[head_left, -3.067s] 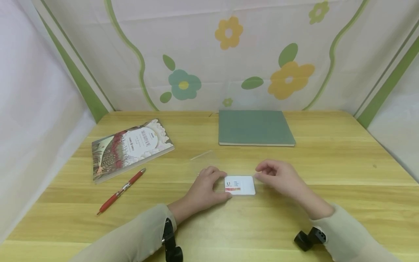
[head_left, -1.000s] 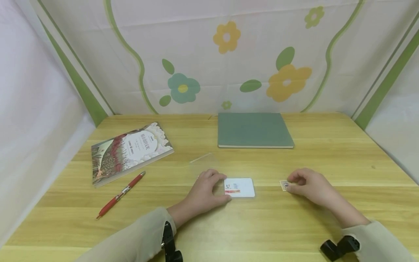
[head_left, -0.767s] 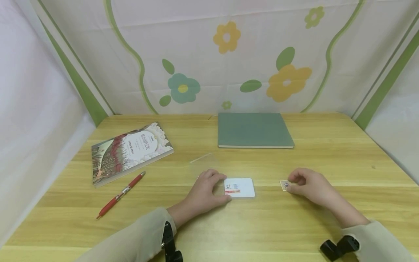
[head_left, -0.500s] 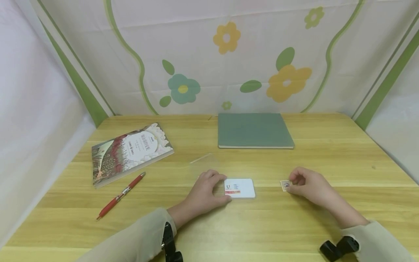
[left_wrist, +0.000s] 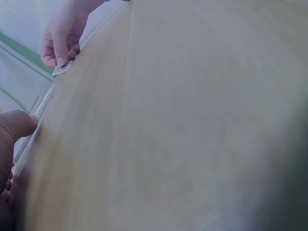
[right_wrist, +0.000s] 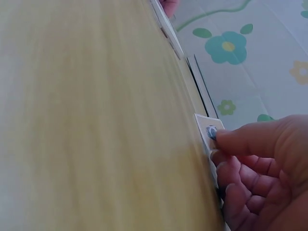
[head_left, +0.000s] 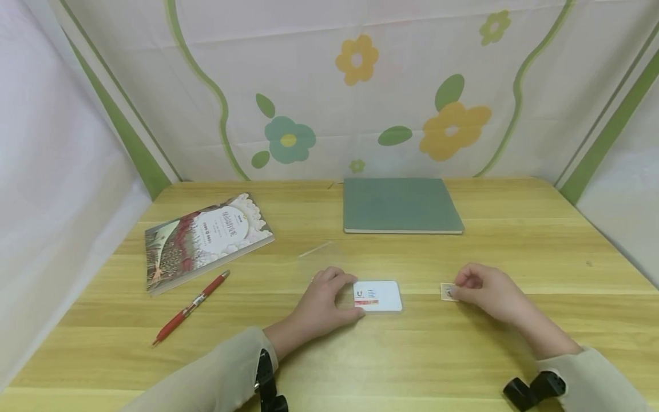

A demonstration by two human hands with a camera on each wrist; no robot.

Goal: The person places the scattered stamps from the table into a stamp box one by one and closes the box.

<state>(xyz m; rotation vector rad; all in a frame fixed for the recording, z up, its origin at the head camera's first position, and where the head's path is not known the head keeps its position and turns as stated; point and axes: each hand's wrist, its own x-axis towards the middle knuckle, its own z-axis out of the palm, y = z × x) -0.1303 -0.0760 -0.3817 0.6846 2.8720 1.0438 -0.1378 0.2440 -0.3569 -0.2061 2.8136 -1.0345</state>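
A white business card with a small logo and a red strip lies in what looks like a clear card case (head_left: 388, 296) at the middle of the table. My left hand (head_left: 321, 297) holds the case at its left end, thumb on the near corner and index finger on the far one. To the right, apart from the case, my right hand (head_left: 486, 290) pinches a small square stamp-like paper (right_wrist: 204, 126) with a pale border and a dark round motif. The thumb covers part of that motif. In the left wrist view the stamp-like paper (left_wrist: 61, 70) shows below the right fingertips.
A clear plastic piece (head_left: 320, 254) lies behind my left hand. At the left are a picture-covered book (head_left: 211, 240) and a red pen (head_left: 190, 309). A green notebook (head_left: 403, 205) lies at the back, before a flowered curtain (head_left: 319, 74).
My right hand has moved rightward from beside the card case, and the stamp-like paper now shows in its fingers. Over the last second it barely shifts. My left hand stays on the case.
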